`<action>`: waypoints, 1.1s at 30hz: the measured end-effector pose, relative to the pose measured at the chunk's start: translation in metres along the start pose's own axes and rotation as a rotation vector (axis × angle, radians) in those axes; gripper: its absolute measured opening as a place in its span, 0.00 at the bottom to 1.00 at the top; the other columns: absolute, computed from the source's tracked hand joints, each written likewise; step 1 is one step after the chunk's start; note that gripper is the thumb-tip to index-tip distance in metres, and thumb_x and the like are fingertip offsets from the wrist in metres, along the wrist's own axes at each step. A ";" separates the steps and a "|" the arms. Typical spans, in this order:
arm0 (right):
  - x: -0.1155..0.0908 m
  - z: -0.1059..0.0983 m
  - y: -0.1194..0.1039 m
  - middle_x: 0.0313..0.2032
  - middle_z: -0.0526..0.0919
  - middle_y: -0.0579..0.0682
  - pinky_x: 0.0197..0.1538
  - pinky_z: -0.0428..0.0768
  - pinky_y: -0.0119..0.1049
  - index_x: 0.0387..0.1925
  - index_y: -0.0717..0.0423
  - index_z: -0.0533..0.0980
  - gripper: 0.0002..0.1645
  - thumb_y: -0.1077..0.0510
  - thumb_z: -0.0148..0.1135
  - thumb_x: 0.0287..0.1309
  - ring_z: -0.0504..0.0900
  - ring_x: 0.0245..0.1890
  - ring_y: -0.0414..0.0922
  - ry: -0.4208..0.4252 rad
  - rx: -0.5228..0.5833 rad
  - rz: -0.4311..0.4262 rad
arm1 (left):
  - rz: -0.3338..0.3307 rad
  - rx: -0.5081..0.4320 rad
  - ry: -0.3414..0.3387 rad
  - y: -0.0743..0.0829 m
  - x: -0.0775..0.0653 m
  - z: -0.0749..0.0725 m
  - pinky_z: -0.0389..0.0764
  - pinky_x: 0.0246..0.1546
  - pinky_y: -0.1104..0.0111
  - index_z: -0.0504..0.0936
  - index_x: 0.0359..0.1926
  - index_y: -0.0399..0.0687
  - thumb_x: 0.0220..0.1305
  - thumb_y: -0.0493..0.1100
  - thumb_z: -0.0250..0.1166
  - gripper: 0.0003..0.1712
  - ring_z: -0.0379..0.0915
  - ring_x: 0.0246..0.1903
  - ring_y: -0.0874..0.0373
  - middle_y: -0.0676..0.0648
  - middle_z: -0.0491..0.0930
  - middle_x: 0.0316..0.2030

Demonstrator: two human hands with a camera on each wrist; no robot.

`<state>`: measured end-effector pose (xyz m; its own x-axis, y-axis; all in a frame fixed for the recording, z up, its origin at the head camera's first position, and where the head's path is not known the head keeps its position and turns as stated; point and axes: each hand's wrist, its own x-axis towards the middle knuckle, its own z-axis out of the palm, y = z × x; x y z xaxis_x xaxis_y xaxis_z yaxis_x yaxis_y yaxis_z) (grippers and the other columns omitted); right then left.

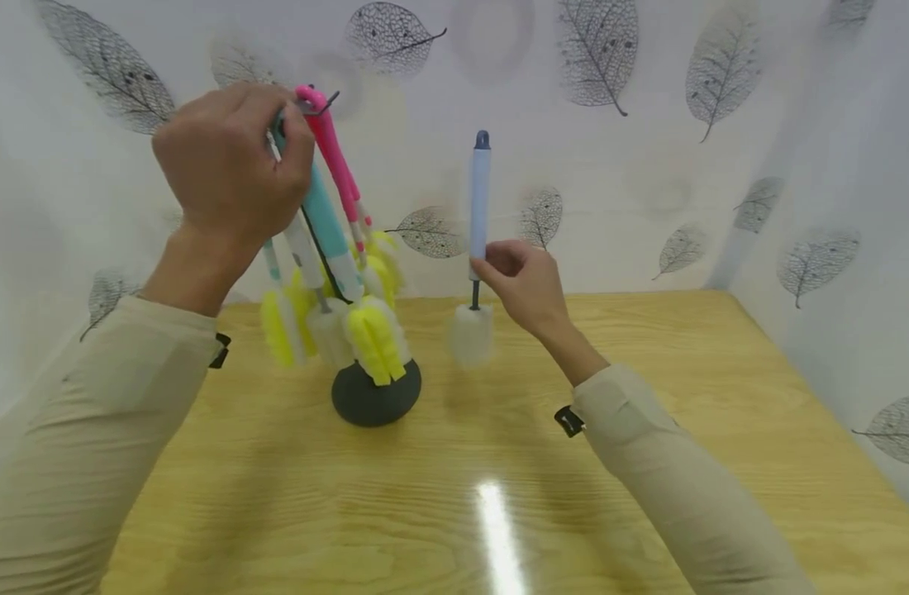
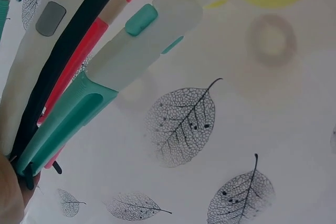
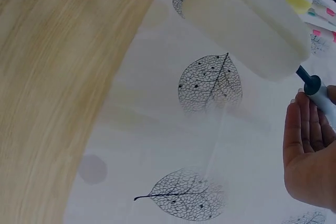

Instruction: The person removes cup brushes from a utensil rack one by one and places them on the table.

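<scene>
High on the left, my left hand (image 1: 231, 157) grips the top of a dark stand with a round base (image 1: 376, 405). Several sponge bottle brushes hang around its pole. Among them are a teal-handled brush (image 1: 322, 215), a pink-handled brush (image 1: 335, 161) and yellow-and-white sponge heads (image 1: 376, 339). In the left wrist view the stand's black pole (image 2: 73, 40) runs down into the hand beside the teal handle (image 2: 68, 119). My right hand (image 1: 529, 285) pinches the lower handle of a pale blue bottle brush (image 1: 480, 194), held upright with its white sponge head (image 3: 247, 24) downward, apart from the stand.
A wooden table (image 1: 395, 512) spreads below both hands. Behind it rises a white wall covering (image 1: 633, 182) printed with dark leaves, and it continues along the right side. A bright light reflection lies on the table's front middle.
</scene>
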<state>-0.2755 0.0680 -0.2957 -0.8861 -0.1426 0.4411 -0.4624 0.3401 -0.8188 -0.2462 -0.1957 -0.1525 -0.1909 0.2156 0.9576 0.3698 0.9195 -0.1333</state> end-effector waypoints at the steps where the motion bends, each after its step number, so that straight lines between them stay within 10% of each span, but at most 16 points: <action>1: -0.001 -0.001 0.004 0.32 0.80 0.44 0.37 0.74 0.33 0.39 0.55 0.77 0.21 0.45 0.61 0.48 0.77 0.31 0.39 -0.007 -0.014 0.034 | -0.001 -0.001 0.002 0.000 0.000 0.001 0.65 0.17 0.60 0.83 0.32 0.38 0.58 0.48 0.43 0.24 0.77 0.26 0.47 0.44 0.82 0.31; 20: -0.030 0.018 0.071 0.30 0.81 0.57 0.38 0.77 0.41 0.36 0.67 0.76 0.16 0.57 0.62 0.49 0.80 0.34 0.55 -0.291 0.067 0.544 | -0.013 0.002 0.010 -0.001 -0.002 0.001 0.65 0.18 0.59 0.82 0.34 0.37 0.58 0.49 0.44 0.24 0.77 0.27 0.47 0.44 0.82 0.33; 33: -0.044 0.036 0.097 0.21 0.81 0.54 0.31 0.78 0.37 0.31 0.64 0.78 0.15 0.55 0.65 0.46 0.82 0.25 0.48 -0.327 -0.078 0.595 | -0.021 0.024 -0.009 0.001 -0.001 0.002 0.65 0.19 0.59 0.82 0.35 0.38 0.59 0.49 0.43 0.24 0.76 0.26 0.47 0.44 0.82 0.33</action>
<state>-0.2831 0.0741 -0.4078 -0.9589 -0.1797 -0.2197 0.0995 0.5119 -0.8533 -0.2478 -0.1947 -0.1543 -0.2068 0.1996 0.9578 0.3441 0.9313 -0.1198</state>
